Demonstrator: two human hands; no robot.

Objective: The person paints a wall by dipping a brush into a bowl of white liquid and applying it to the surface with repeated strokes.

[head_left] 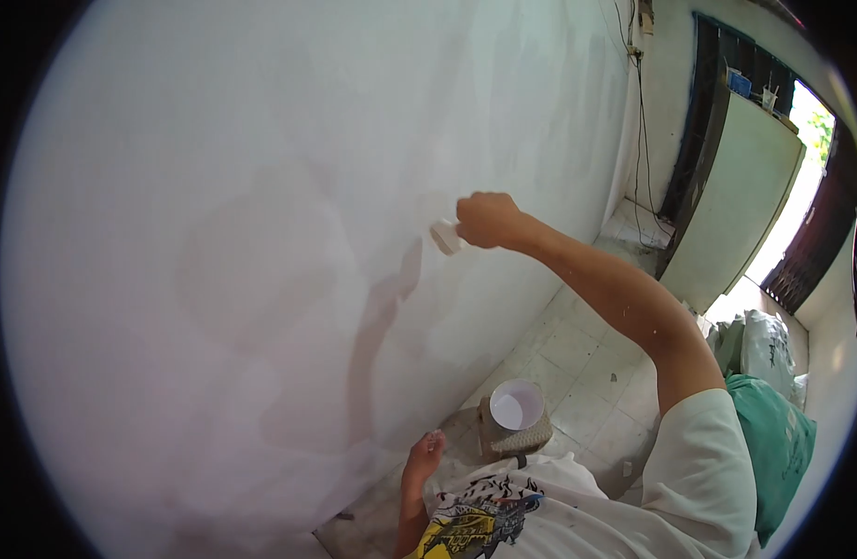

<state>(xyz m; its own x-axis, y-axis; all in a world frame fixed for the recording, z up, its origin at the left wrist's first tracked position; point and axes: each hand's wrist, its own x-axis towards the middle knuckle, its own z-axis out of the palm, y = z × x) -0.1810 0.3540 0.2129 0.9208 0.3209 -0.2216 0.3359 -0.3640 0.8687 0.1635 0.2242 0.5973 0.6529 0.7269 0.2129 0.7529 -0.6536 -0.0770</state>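
Note:
My right hand (487, 220) is closed round a paintbrush (445, 237), whose wide, pale bristles are at the white wall (260, 121). The arm is stretched out in front of me. Low down near the wall, my left hand (426, 453) has its fingers curled, and what they hold, if anything, is too small to make out. A white bucket (517, 405) with pale paint inside stands to the right of my left hand, on a woven-looking stool (531, 440).
A tall pale green cabinet (740, 186) stands at the right by a dark folding door (717, 65). Cables (641, 130) hang in the far corner. White sacks (767, 345) and a green bag (773, 438) rest on the tiled floor (577, 373).

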